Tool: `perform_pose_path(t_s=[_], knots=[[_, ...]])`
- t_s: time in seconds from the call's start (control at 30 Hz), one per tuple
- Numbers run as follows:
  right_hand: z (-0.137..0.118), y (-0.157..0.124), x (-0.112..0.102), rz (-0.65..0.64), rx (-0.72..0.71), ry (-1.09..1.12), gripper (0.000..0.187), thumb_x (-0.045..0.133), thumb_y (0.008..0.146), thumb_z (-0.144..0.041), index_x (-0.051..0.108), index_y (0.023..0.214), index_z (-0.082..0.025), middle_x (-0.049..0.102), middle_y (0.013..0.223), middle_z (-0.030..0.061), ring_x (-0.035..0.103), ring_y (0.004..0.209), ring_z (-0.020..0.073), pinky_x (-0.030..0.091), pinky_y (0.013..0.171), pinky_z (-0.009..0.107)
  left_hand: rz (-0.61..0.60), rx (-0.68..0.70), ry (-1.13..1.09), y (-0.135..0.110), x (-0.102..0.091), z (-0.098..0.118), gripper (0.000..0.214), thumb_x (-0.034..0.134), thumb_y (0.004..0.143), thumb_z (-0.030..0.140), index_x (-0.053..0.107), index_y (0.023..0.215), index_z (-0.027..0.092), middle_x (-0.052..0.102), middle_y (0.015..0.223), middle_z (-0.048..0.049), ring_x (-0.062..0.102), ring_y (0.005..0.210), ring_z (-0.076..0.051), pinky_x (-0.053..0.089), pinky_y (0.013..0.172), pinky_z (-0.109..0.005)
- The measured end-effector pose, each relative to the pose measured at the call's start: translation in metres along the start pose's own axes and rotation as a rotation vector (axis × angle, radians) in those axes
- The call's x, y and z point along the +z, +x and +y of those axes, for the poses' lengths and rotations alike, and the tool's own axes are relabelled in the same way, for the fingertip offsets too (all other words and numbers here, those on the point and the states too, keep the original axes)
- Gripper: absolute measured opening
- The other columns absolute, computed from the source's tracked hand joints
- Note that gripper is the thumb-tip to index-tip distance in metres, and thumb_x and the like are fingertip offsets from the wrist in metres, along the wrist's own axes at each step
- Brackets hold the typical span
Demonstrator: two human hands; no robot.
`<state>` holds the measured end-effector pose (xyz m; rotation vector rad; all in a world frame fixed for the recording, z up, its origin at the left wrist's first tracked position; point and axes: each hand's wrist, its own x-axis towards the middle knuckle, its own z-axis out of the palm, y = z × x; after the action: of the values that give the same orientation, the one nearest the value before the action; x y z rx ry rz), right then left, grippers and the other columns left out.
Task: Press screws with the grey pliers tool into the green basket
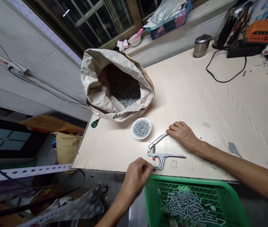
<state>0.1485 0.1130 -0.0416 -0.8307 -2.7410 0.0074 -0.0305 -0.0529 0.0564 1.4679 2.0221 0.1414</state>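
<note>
A pair of grey snap-fastener pliers [169, 155] with a spring and a red tip lies near the front edge of the table, its handles spread apart. My right hand [183, 134] has its fingers curled over the end of the upper handle. Beside the pliers' lower jaw is my left hand [137, 175], its fingers pinched together; what they hold, if anything, is hidden. A white bowl [132, 133] of small metal screw-like pieces stands just beyond the pliers. Below the table edge, a green plastic basket [234, 201] holds many similar silvery pieces.
A large woven sack [93, 78] of dark and silvery metal pieces stands open behind the bowl. Green-handled scissors [94, 123] lie left of it. A lidded metal canister [202, 46], a kettle [233, 23] and a black cable [221, 81] occupy the back right.
</note>
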Motion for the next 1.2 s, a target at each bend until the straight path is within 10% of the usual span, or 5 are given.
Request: perform_pose_path(t_s=[0.17,0.4,0.67,0.83,1.2], knots=[[-0.002,0.001,0.002,-0.003,0.014,-0.033,0.023,0.047,0.088,-0.002,0.061,0.092,-0.020,0.063,0.089,0.0022,0.050,0.086,0.0182,0.032,0.076,0.031,-0.089,0.285,0.181,-0.035,0.028,0.003,0.014,0.067,0.077,0.023,0.070,0.090,0.022,0.065,0.086,-0.0036,0.062,0.073,-0.016,0.045,0.060,-0.024],[-0.004,0.000,0.002,-0.014,0.031,-0.035,0.025,0.049,0.086,-0.002,0.062,0.095,-0.021,0.063,0.091,0.0029,0.051,0.087,0.0188,0.033,0.074,0.031,0.605,0.302,0.512,0.065,-0.031,-0.017,0.020,0.046,0.093,0.020,0.065,0.096,0.015,0.064,0.092,-0.0099,0.055,0.087,-0.022,0.044,0.064,-0.029],[-0.004,0.000,0.004,-0.001,0.036,-0.012,0.023,0.049,0.086,-0.002,0.061,0.093,-0.021,0.062,0.090,0.0019,0.049,0.085,0.0180,0.032,0.074,0.030,0.477,0.325,0.602,0.122,-0.035,-0.044,0.023,0.040,0.091,0.011,0.063,0.088,0.015,0.062,0.084,-0.0092,0.050,0.081,-0.022,0.044,0.068,-0.033],[-0.003,0.001,0.000,-0.035,0.022,-0.017,0.021,0.048,0.088,-0.005,0.062,0.095,-0.019,0.062,0.092,0.0040,0.048,0.088,0.0197,0.031,0.075,0.032,0.513,0.310,0.161,0.087,-0.037,-0.027,0.020,0.049,0.088,0.018,0.065,0.100,0.015,0.065,0.091,-0.0094,0.059,0.085,-0.020,0.048,0.076,-0.033],[-0.005,-0.004,-0.032,0.056,-0.001,-0.054,0.030,0.036,0.095,-0.012,0.063,0.095,-0.022,0.063,0.092,0.0060,0.046,0.088,0.0214,0.030,0.082,0.036,0.070,-0.271,-0.727,0.014,0.021,-0.021,0.038,0.072,0.064,0.047,0.069,0.080,0.012,0.071,0.077,-0.0059,0.061,0.068,-0.016,0.047,0.066,-0.027]])
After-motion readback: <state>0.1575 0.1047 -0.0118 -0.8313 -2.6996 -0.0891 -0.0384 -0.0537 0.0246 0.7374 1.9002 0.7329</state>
